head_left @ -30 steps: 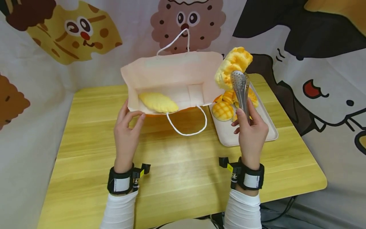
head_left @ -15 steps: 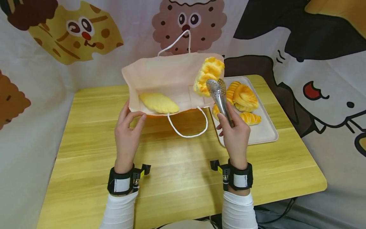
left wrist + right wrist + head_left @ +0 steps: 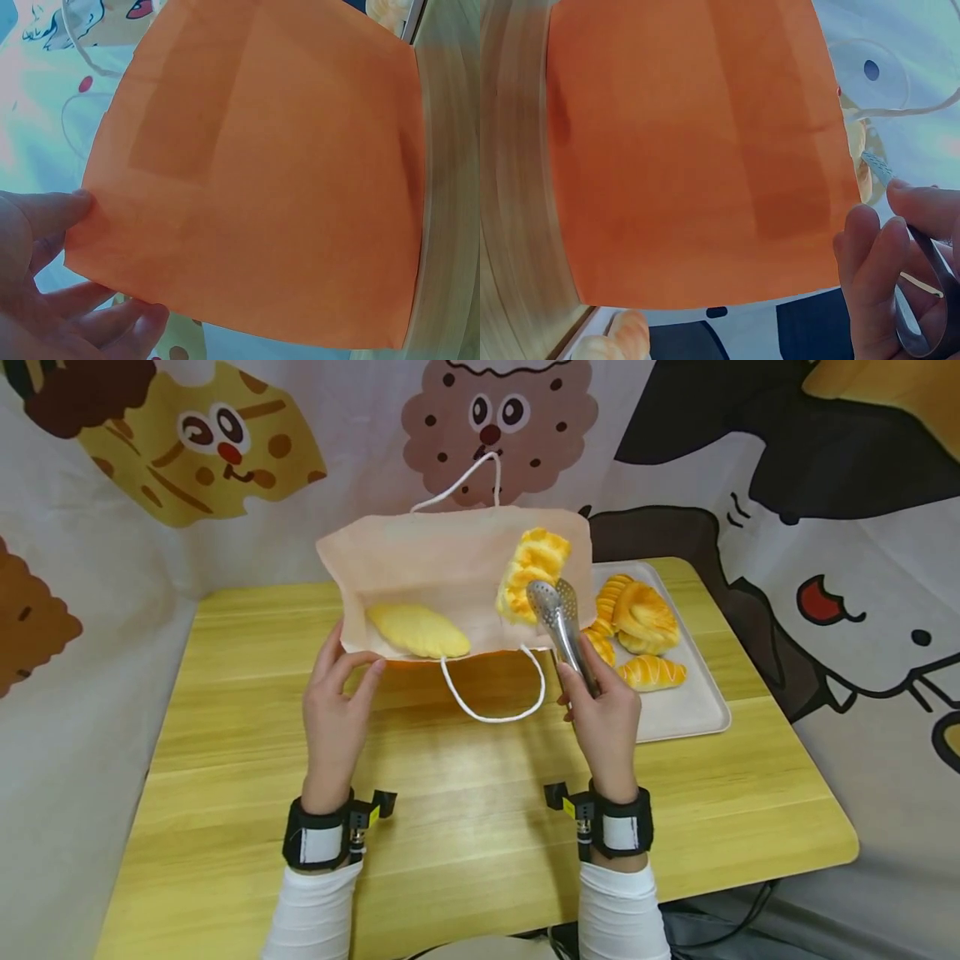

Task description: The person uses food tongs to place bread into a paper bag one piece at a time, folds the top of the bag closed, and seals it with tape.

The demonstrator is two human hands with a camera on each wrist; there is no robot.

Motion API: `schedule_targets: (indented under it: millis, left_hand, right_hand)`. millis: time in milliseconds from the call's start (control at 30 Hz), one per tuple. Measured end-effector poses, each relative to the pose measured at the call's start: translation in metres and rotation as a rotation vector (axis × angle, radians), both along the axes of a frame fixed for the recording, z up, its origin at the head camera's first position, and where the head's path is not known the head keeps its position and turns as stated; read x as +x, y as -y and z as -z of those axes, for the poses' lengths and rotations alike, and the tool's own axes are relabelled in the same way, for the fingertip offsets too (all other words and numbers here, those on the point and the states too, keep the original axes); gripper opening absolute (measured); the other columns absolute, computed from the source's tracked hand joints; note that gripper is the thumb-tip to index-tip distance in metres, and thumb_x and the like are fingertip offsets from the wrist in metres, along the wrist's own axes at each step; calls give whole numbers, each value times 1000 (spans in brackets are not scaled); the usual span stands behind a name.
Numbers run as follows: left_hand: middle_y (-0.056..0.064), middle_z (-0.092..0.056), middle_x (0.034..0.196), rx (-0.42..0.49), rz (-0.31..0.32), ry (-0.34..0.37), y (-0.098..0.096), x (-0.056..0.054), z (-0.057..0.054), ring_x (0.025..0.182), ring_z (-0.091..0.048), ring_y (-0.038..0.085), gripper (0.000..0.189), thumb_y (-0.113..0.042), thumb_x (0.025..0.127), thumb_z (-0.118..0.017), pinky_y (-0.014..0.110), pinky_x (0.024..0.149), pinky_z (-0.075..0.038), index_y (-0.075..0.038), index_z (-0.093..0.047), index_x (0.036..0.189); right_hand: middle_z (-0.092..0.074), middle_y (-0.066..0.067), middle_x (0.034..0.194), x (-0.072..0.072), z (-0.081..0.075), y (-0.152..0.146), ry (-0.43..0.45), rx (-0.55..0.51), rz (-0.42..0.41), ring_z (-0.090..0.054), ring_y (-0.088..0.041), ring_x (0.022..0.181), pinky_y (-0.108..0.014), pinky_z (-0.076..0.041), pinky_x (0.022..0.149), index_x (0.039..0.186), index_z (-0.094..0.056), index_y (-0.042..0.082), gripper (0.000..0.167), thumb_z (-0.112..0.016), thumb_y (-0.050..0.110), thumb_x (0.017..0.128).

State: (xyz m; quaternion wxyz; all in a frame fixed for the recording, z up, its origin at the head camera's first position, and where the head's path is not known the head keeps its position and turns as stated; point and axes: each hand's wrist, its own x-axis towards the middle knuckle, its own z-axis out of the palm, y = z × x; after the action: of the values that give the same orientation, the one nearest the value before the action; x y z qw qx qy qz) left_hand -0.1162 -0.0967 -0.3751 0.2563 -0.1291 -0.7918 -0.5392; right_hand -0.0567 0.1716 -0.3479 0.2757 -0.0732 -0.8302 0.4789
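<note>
An orange paper bag (image 3: 450, 552) with white rope handles stands with its pale inside facing me. My left hand (image 3: 335, 722) grips its near left corner, thumb and fingers at the rim (image 3: 86, 199). Inside on the left lies a long yellow bread (image 3: 417, 631). My right hand (image 3: 609, 720) holds perforated metal tongs (image 3: 553, 610), seen partly in the right wrist view between thumb and fingers. The tongs clamp a ridged golden bread (image 3: 534, 567) within the bag's mouth on the right. Whether that bread touches the bag's wall, I cannot tell.
Right of the bag, a pale tray (image 3: 686, 720) holds several breads, among them a round swirled one (image 3: 645, 618) and a small striped one (image 3: 652, 673). A near rope handle (image 3: 495, 720) droops in front of the bag. The wooden table (image 3: 465, 827) ends at a printed cloth.
My right hand has carried the tongs and ridged bread leftward from above the tray into the bag's mouth, then slightly lower. My left hand stays at the bag's corner.
</note>
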Motion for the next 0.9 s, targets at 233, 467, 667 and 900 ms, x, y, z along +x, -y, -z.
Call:
schedule_targets:
  millis: [233, 467, 667, 900]
  left_hand:
    - [-3, -39, 137, -31, -16, 2, 0, -2, 4, 123, -36, 12, 19, -20, 81, -65, 34, 98, -35, -4, -67, 91]
    - [-6, -39, 137, -33, -20, 1, 0, -2, 5, 123, -37, 12, 18, -19, 81, -65, 35, 97, -36, -4, -67, 90]
    - [-1, -39, 137, -27, -18, 4, 1, -2, 6, 124, -36, 12, 18, -20, 80, -66, 35, 98, -35, -4, -67, 90]
    - [-4, -39, 137, -23, -26, 3, 2, -2, 6, 123, -37, 12, 18, -18, 80, -66, 35, 96, -37, -3, -67, 89]
  right_hand:
    - [-60, -12, 64, 5, -14, 9, 27, 37, 21, -53, -18, 45, -17, -41, 36, 124, -53, 6, 43, -63, 16, 84]
    - [-62, -14, 73, 4, -14, 9, 45, 30, 19, -50, -4, 43, -17, -41, 35, 125, -52, 6, 45, -64, 17, 83]
    - [-63, -13, 80, 4, -16, 11, 49, 27, 13, -52, -15, 43, -17, -41, 36, 125, -51, 6, 47, -65, 18, 82]
    - [-61, -10, 80, 3, -18, 12, 46, 12, -1, -52, -19, 43, -17, -42, 36, 126, -51, 6, 49, -66, 18, 81]
